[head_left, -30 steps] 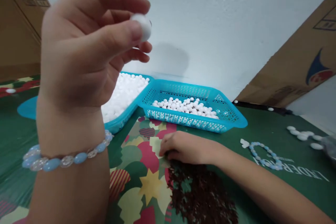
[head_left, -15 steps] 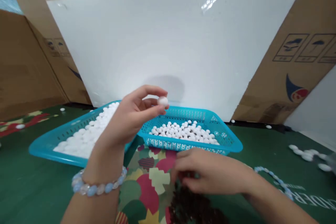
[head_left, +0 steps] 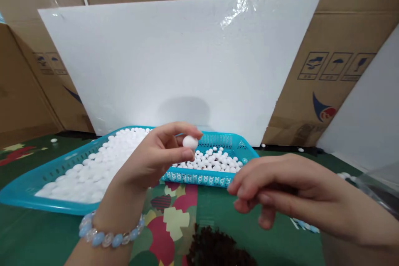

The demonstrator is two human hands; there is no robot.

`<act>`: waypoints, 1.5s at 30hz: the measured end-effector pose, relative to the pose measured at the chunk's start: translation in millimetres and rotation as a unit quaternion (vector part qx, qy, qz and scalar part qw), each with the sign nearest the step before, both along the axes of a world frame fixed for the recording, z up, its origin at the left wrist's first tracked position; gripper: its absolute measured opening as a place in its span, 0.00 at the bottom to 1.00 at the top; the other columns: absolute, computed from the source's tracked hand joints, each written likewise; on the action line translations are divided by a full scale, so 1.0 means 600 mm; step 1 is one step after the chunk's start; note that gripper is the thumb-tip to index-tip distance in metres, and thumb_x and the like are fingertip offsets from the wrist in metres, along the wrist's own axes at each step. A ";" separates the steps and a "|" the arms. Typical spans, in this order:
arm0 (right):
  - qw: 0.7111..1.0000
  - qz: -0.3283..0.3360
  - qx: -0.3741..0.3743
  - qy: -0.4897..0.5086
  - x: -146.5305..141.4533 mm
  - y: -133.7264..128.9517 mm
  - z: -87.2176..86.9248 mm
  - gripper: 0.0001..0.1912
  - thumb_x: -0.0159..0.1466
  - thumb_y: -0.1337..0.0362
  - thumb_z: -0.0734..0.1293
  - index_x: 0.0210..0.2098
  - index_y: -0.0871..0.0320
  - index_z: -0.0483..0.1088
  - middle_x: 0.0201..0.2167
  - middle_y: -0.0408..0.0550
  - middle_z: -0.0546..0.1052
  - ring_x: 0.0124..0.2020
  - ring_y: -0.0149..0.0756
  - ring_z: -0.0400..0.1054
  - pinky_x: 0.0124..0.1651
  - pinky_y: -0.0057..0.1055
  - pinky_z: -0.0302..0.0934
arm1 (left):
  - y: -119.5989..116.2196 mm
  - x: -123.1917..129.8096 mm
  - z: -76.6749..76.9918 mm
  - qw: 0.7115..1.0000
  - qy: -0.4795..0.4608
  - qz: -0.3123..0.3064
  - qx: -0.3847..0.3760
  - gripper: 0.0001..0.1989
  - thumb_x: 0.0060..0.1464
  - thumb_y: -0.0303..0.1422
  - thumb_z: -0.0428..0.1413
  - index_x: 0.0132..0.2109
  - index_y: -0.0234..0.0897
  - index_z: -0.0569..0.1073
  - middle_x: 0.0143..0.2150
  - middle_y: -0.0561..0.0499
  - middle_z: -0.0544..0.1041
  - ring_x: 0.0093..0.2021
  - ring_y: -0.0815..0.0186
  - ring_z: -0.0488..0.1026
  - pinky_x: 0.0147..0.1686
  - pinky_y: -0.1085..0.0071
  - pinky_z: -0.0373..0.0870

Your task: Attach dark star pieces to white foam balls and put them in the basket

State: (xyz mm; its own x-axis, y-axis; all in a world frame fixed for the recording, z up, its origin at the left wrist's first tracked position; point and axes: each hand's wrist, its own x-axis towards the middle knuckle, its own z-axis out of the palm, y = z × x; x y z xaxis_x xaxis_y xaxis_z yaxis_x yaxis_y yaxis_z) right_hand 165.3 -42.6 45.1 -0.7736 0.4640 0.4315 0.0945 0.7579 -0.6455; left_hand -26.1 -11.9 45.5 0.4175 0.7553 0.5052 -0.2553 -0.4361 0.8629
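Observation:
Between the thumb and fingertips of my left hand (head_left: 156, 149) is a small white ball (head_left: 190, 142), held up in front of the baskets. My right hand (head_left: 280, 187) is raised on the right, its thumb pressed toward the curled fingers. Anything between those fingertips is too small or hidden to make out. Below and to the left of my right hand lies a pile of dark brown, crumbly bits (head_left: 218, 247). Behind my hands stand a blue basket (head_left: 43, 207) heaped with white balls and a second blue basket (head_left: 199, 177) with smaller-looking white balls.
A white board (head_left: 181, 58) leans against cardboard boxes (head_left: 352, 33) at the back. The green table covering (head_left: 280, 253) has a patterned strip (head_left: 162, 228). A blue beaded string (head_left: 307, 226) lies partly behind my right forearm. Stray white balls (head_left: 54, 140) lie about.
My right hand has lifted from the dark pile and moved up and to the right. My left hand still holds the white ball, slightly lower in view. The camera view has shifted.

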 end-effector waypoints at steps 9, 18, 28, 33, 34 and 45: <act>0.986 0.020 0.152 0.068 -0.020 0.004 0.000 0.06 0.51 0.75 0.60 0.20 0.62 0.63 0.22 0.42 0.68 0.26 0.19 0.62 0.30 0.10 0.58 | -0.016 0.004 0.006 0.997 0.017 -0.068 -0.041 0.14 0.36 0.24 0.54 0.34 0.41 0.68 0.25 0.54 0.69 0.21 0.74 0.66 0.20 0.81 0.66; 0.974 -0.079 0.115 0.180 -0.032 0.006 -0.016 0.08 0.50 0.75 0.60 0.25 0.56 0.66 0.25 0.41 0.66 0.26 0.21 0.62 0.27 0.15 0.60 | -0.019 0.006 0.008 0.996 0.022 -0.088 -0.026 0.12 0.36 0.21 0.54 0.31 0.40 0.66 0.28 0.55 0.71 0.25 0.73 0.68 0.24 0.80 0.66; 0.952 -0.031 0.064 0.297 -0.043 0.009 -0.028 0.15 0.50 0.76 0.60 0.33 0.51 0.64 0.25 0.38 0.67 0.28 0.23 0.63 0.31 0.19 0.62 | -0.039 0.014 0.019 0.996 0.031 -0.080 -0.012 0.07 0.36 0.22 0.54 0.27 0.36 0.69 0.25 0.56 0.70 0.26 0.77 0.65 0.24 0.85 0.63; 0.947 -0.014 0.084 0.310 -0.047 0.011 -0.032 0.16 0.52 0.75 0.59 0.36 0.48 0.61 0.26 0.38 0.66 0.30 0.24 0.62 0.34 0.22 0.61 | -0.038 0.015 0.016 0.995 0.044 -0.085 0.011 0.06 0.37 0.24 0.53 0.28 0.37 0.68 0.26 0.56 0.69 0.27 0.76 0.65 0.25 0.83 0.63; 0.947 -0.013 0.082 0.311 -0.048 0.011 -0.032 0.16 0.52 0.75 0.59 0.36 0.47 0.61 0.26 0.38 0.66 0.30 0.24 0.62 0.34 0.22 0.60 | -0.038 0.015 0.016 0.996 0.048 -0.078 0.014 0.06 0.37 0.24 0.54 0.28 0.37 0.68 0.26 0.56 0.69 0.27 0.76 0.65 0.25 0.83 0.63; 0.954 0.009 0.062 0.294 -0.052 0.007 -0.031 0.15 0.53 0.77 0.56 0.33 0.49 0.61 0.31 0.36 0.64 0.31 0.19 0.60 0.34 0.15 0.59 | -0.041 0.017 0.023 0.992 0.123 -0.029 -0.011 0.05 0.35 0.28 0.55 0.25 0.40 0.68 0.21 0.57 0.67 0.22 0.75 0.63 0.16 0.84 0.59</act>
State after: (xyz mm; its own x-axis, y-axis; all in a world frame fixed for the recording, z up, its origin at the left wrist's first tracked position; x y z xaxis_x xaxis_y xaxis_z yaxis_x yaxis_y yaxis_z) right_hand 133.9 -38.5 26.3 -0.3888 0.3701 0.8437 -0.2693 0.8301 -0.4883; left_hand -16.0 -36.8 59.2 0.5691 0.7365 0.3657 -0.0593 -0.4068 0.9116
